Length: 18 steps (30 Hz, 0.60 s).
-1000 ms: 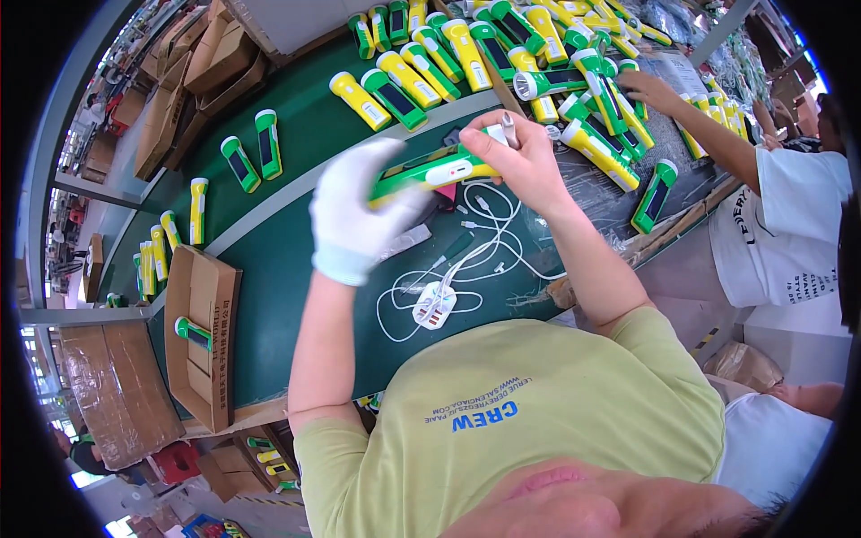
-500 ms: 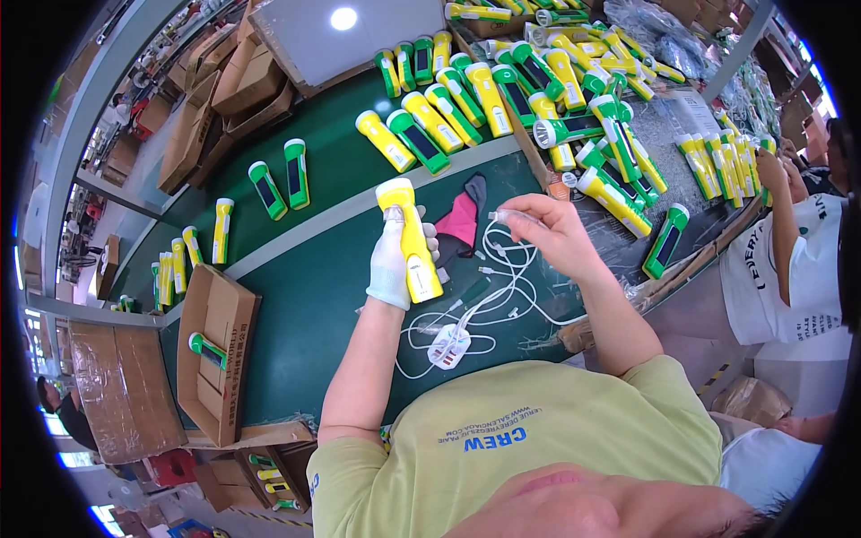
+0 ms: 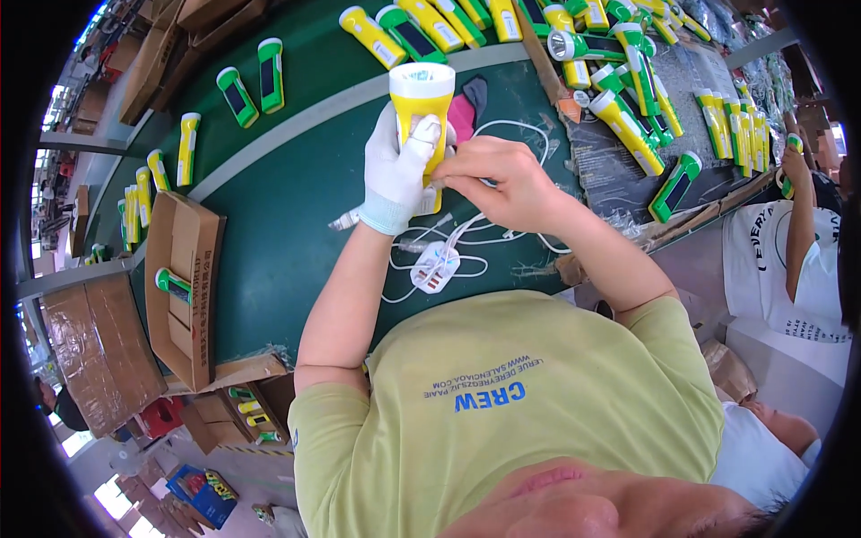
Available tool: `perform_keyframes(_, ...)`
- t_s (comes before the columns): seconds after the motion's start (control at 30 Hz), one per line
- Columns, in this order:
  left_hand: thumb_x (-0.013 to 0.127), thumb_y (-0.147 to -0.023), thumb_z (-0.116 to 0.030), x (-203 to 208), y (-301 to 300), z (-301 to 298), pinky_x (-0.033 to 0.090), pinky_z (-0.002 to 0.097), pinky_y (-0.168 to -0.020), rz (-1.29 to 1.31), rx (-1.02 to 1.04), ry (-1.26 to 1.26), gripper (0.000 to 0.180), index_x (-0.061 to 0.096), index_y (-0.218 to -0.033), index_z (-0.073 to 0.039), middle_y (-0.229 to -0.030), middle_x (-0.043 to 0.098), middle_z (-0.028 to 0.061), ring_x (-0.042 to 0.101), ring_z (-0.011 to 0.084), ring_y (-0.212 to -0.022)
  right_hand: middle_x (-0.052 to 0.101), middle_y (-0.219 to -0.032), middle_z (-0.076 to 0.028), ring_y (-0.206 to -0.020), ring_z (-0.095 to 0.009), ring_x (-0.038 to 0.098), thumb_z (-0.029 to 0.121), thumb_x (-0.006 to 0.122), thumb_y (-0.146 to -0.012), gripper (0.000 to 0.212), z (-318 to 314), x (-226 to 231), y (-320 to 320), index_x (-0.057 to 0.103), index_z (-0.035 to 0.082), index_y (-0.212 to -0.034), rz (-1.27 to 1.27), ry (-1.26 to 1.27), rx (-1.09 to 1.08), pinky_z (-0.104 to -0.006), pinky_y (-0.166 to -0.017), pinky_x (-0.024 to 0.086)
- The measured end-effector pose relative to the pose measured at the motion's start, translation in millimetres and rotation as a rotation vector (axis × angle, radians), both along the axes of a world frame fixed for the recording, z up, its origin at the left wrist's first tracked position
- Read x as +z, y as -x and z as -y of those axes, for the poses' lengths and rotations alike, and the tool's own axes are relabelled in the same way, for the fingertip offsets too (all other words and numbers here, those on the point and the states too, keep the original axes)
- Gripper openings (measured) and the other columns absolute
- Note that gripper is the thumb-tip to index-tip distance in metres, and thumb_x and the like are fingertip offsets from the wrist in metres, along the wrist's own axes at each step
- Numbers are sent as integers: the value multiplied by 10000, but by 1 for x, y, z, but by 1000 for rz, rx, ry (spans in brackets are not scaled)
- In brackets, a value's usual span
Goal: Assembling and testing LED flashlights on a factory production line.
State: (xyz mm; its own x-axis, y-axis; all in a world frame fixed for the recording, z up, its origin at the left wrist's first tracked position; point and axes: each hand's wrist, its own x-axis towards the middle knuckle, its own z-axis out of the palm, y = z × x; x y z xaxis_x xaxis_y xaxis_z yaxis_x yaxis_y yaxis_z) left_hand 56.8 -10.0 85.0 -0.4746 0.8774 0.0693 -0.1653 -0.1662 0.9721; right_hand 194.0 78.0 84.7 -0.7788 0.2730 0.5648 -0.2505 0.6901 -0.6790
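My left hand (image 3: 393,170), in a white glove, is closed round a yellow flashlight (image 3: 415,108) with a white-rimmed head. It is held upright, lens end up. My bare right hand (image 3: 502,179) pinches at the flashlight's side, its fingertips on the body; the white cable plug in them is mostly hidden. Below both hands, a white multi-port USB charger (image 3: 436,267) lies on the green table with several white cables (image 3: 475,237) tangled about it. A pink and dark cloth (image 3: 464,118) is partly hidden behind the hands.
Yellow and green flashlights (image 3: 628,134) are heaped at the back right, with others (image 3: 411,34) in a row behind my hands. An open carton (image 3: 184,287) with one flashlight stands at the left. A co-worker's arm (image 3: 796,197) holds a flashlight at the far right.
My right hand has brought the cable plug leftward to the flashlight's side. The flashlight has been tilted so that its lens end shows. The view has shifted, with the table higher in it.
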Motion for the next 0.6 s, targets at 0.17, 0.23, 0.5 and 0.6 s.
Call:
perform_keyframes(0.17,477,-978,-293,6,4,-7,511,285,-625,178,-47,-92,282,474,-1108,-43,-862,585,75,582,130,-686,610,-754,-21,-713,-206,616,60,671,-694,190,36,-16,-26,686,117,-875,272,-229,96,-358,-570,489)
perform_keyframes(0.23,447,-992,-366,10,6,-6,507,288,-614,223,-76,-89,300,475,-1080,-81,-860,581,80,588,144,-699,628,-765,-21,-724,-215,627,63,676,-690,211,43,-17,-32,687,112,-895,273,-173,94,-350,-572,496)
perform_keyframes(0.5,449,-992,-412,-5,2,-6,516,289,-608,241,20,-12,355,481,-1106,-78,-867,586,83,598,147,-688,717,-972,-93,-921,-223,667,20,679,-839,172,45,-21,-40,722,33,-1005,198,476,360,-326,-797,530)
perform_keyframes(0.6,530,-966,-336,-9,2,-7,514,276,-619,203,-42,7,329,501,-1102,-38,-919,602,104,599,140,-694,717,-946,-80,-897,-198,663,47,699,-829,190,46,-23,-42,730,67,-1015,249,461,327,-319,-778,519)
